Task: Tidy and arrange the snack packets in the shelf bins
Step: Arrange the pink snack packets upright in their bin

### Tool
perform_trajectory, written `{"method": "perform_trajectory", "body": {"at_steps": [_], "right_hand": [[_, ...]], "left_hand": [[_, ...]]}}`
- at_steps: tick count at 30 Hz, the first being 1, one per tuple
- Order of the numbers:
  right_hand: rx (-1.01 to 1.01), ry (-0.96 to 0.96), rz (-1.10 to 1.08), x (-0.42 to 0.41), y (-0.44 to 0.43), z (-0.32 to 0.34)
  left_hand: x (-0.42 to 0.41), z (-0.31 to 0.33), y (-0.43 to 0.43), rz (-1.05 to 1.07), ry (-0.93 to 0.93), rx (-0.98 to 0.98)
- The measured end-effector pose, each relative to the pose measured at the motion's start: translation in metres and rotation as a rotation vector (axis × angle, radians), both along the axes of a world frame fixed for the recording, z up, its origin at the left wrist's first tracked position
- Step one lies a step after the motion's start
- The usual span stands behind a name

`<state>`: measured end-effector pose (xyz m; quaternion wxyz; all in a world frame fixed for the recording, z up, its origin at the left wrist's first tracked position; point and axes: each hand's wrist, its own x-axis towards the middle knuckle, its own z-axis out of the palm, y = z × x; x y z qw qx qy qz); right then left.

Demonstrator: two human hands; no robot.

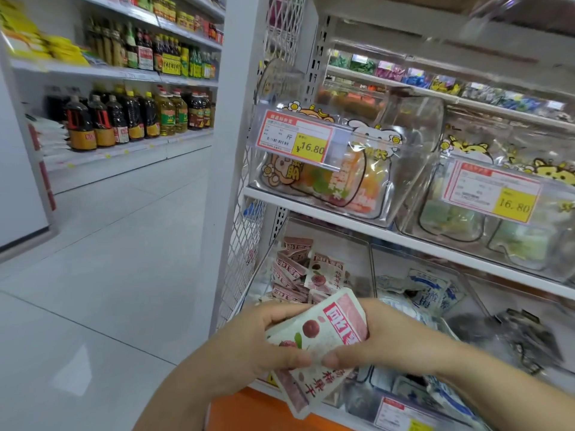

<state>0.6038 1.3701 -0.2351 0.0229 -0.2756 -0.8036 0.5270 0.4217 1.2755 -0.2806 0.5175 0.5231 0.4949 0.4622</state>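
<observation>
A stack of pink-and-white snack packets (323, 334) with a red fruit print is held in front of the lower shelf. My left hand (264, 340) grips the stack from the left, thumb on top. My right hand (382, 334) grips it from the right, thumb pressing the front near the bottom. Behind the hands, a clear bin (264, 269) on the lower shelf holds more of the same pink packets (295, 272), lying untidily. The neighbouring bin holds blue-and-white packets (426, 293).
Above, a white shelf (326, 216) carries clear bins of colourful sweets with yellow price tags (309, 147). A wire mesh panel (245, 244) closes the shelf's left end. Dark packets (513, 334) lie at the right. Bottles (124, 116) line shelves across the tiled aisle.
</observation>
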Motion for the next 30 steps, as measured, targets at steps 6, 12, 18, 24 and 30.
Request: {"method": "perform_trajectory", "body": {"at_steps": [6, 12, 18, 24, 30], "right_hand": [[0.56, 0.066, -0.257, 0.0, -0.011, -0.007], [0.878, 0.15, -0.373, -0.03, 0.017, -0.016], [0.788, 0.07, -0.371, -0.053, 0.053, -0.034], [1.035, -0.259, -0.186, -0.06, 0.067, -0.039], [1.101, -0.417, -0.023, -0.085, 0.084, -0.03]], "left_hand": [[-0.012, -0.007, 0.002, 0.328, 0.128, 0.08], [-0.025, -0.02, 0.009, 0.73, 0.266, 0.22], [-0.026, -0.025, 0.01, 0.703, 0.295, 0.204], [-0.03, -0.026, 0.013, 0.72, 0.287, 0.226], [-0.032, -0.025, 0.015, 0.729, 0.272, 0.227]]}}
